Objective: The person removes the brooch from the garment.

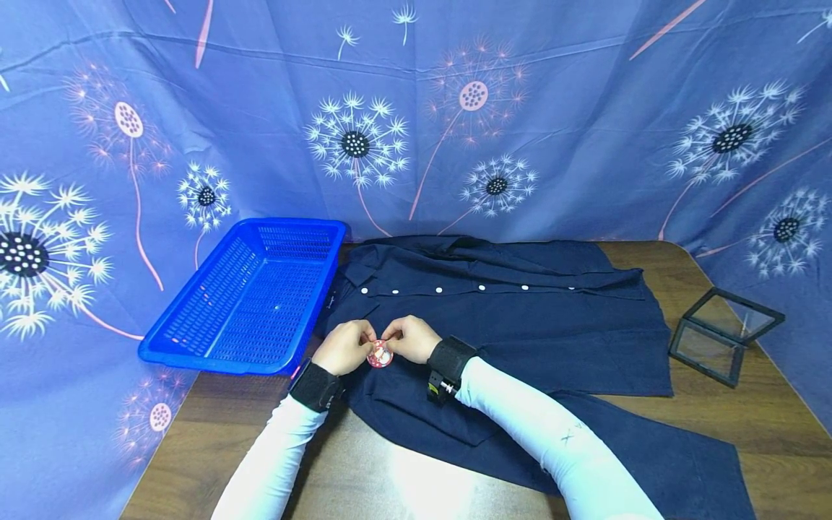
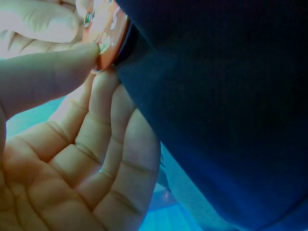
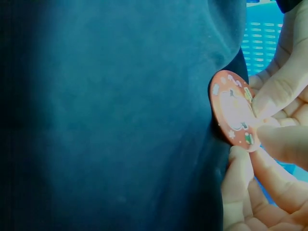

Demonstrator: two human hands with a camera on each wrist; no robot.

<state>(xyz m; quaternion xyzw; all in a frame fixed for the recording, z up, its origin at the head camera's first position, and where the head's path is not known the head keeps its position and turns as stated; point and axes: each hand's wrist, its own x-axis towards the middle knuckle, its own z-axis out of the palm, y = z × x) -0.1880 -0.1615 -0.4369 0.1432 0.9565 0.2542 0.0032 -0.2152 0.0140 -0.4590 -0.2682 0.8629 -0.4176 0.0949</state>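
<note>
A round red badge [image 1: 380,355] with a cartoon picture and small printed figures on its face is held over the dark navy shirt [image 1: 520,347]. My left hand [image 1: 343,348] pinches its left edge, and my right hand [image 1: 412,338] pinches the opposite edge. In the left wrist view the left thumb presses the rim of the badge [image 2: 108,33], with the other fingers behind and below. Seen from the right wrist, the badge [image 3: 231,106] stands tilted against the shirt's cloth [image 3: 134,115], both thumbs on its face. The back of the badge is hidden.
A blue plastic basket [image 1: 253,367] stands left of the shirt, close to the left hand. At the right of the wooden table [image 1: 221,426] stands a black-framed clear case [image 1: 708,365], opened out. White buttons run along the shirt. A dandelion-print cloth [image 1: 416,115] hangs behind.
</note>
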